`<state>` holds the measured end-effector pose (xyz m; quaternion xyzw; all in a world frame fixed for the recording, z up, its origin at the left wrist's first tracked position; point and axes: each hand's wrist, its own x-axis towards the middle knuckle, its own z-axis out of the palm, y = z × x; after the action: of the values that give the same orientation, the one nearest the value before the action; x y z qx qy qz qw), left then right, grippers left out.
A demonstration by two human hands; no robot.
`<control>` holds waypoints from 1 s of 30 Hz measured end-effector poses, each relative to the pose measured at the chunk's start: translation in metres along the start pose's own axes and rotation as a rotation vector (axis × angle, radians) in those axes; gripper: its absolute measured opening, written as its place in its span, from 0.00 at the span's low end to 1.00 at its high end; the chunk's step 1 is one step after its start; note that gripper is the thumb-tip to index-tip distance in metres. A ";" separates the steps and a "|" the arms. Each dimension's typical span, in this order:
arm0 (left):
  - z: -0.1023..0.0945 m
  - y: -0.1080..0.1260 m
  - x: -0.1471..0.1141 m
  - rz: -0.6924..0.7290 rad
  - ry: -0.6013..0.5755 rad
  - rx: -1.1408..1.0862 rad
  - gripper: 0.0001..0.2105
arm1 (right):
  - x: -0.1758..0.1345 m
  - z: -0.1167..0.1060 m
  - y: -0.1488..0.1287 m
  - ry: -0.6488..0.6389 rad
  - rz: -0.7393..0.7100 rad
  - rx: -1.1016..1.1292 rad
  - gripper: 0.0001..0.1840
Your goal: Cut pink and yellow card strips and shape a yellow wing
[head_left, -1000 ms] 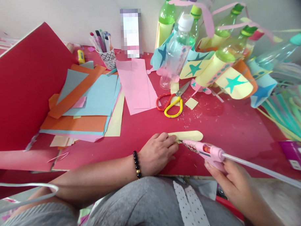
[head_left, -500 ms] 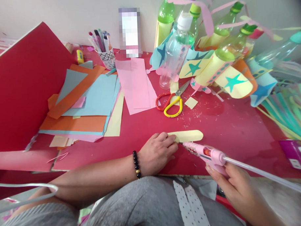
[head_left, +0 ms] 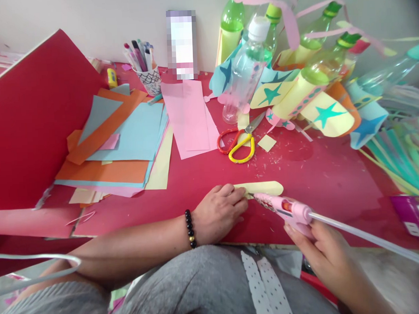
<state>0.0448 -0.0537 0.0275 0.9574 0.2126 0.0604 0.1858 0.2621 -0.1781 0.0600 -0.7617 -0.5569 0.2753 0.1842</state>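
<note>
My left hand (head_left: pixel 222 210) rests on the red table with curled fingers on the near end of a pale yellow paper strip (head_left: pixel 265 188). Its fingertips are closed on the strip and hide that end. In my right hand (head_left: pixel 315 245) is a pink hot glue gun (head_left: pixel 283 207), gripped by its handle. A long translucent glue stick (head_left: pixel 363 236) sticks out of the gun's back toward the right. The gun's nozzle points left and meets the strip's edge beside my left fingertips; whether glue is coming out cannot be made out.
Scissors (head_left: pixel 241 144) with red and yellow handles lie beyond the strip, near small yellow paper squares (head_left: pixel 267 143). Decorated plastic bottles (head_left: pixel 310 87) crowd the back right. Coloured paper sheets (head_left: pixel 126 132) are stacked at left, with a pen cup (head_left: pixel 148 79) behind them.
The glue gun in my right hand has risen slightly, its nozzle shifting up and a little left onto the strip's edge. My left hand stays in place.
</note>
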 end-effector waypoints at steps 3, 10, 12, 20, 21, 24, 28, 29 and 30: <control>0.001 0.000 0.000 -0.001 -0.003 0.009 0.14 | 0.004 0.001 -0.002 0.013 0.005 -0.014 0.19; -0.001 0.000 0.000 -0.011 -0.010 0.008 0.13 | 0.012 0.001 -0.006 0.057 -0.066 -0.040 0.16; -0.002 0.000 0.000 -0.010 -0.014 0.003 0.13 | 0.014 0.001 -0.006 0.059 -0.066 -0.052 0.14; -0.003 0.000 0.000 -0.005 -0.013 0.016 0.14 | 0.021 0.003 -0.009 0.065 -0.078 -0.036 0.14; -0.003 0.000 0.000 -0.005 -0.012 0.015 0.14 | 0.022 0.003 -0.009 0.063 -0.083 -0.032 0.14; -0.002 0.000 0.000 -0.002 -0.011 0.012 0.14 | 0.023 0.003 -0.009 0.065 -0.097 -0.028 0.16; -0.002 -0.001 0.000 -0.002 -0.012 0.009 0.14 | 0.023 0.002 -0.009 0.067 -0.103 -0.045 0.15; -0.002 -0.001 0.000 -0.002 -0.012 0.006 0.14 | 0.022 0.002 -0.009 0.065 -0.101 -0.053 0.15; -0.002 -0.001 0.000 -0.002 -0.010 0.003 0.14 | 0.021 0.001 -0.008 0.058 -0.094 -0.061 0.15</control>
<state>0.0438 -0.0525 0.0288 0.9577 0.2127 0.0550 0.1857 0.2600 -0.1555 0.0594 -0.7476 -0.5947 0.2268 0.1897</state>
